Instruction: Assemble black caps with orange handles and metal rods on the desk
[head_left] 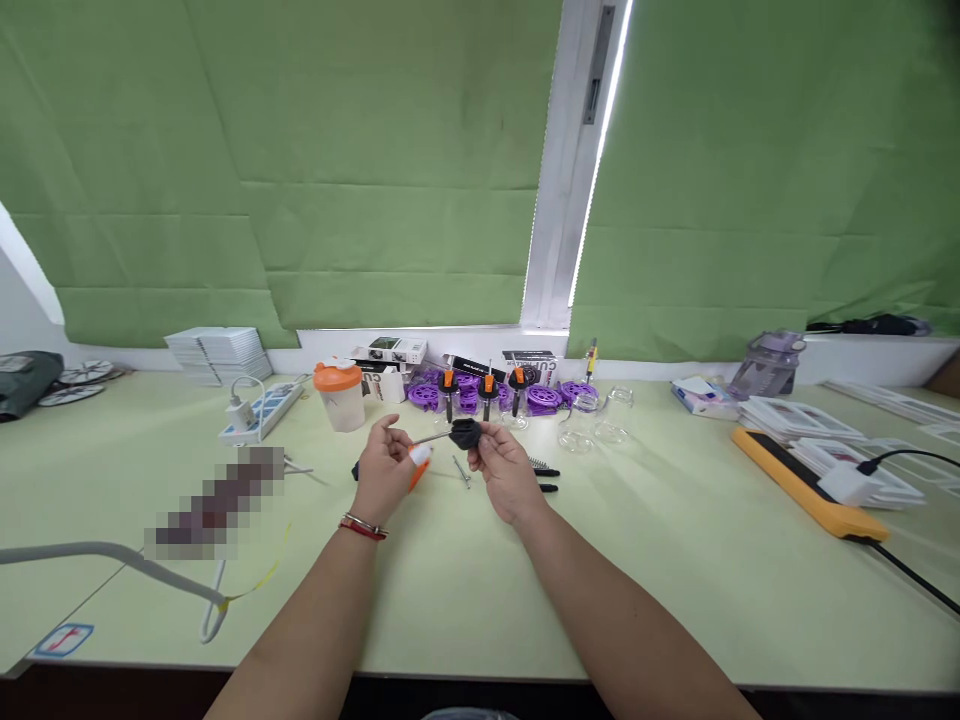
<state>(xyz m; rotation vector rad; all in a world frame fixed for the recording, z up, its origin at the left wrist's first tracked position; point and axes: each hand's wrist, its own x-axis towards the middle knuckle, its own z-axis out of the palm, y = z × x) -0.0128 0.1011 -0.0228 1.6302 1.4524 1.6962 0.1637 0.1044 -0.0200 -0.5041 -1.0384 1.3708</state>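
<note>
My left hand point(385, 468) is closed, its fingers pinching a thin metal rod point(431, 437). The rod runs right to a black, ridged part point(466, 433), and my right hand point(504, 468) grips that part between thumb and fingers. Whether the rod is seated inside the black part I cannot tell. An orange piece point(420, 468) shows just under my left thumb, mostly hidden; the thumb's tip looks white. On the table between my hands lies a small metal shaft point(461, 473). A black-handled brush point(546, 471) lies beside my right hand.
Behind my hands stand three orange-topped units point(489, 388) among purple parts point(544, 400). Clear cups point(577, 428) stand to their right, a shaker with an orange lid point(341, 395) to the left. A power strip point(270, 408) and grey hanger point(142, 565) are left; a yellow power strip point(806, 490) is right.
</note>
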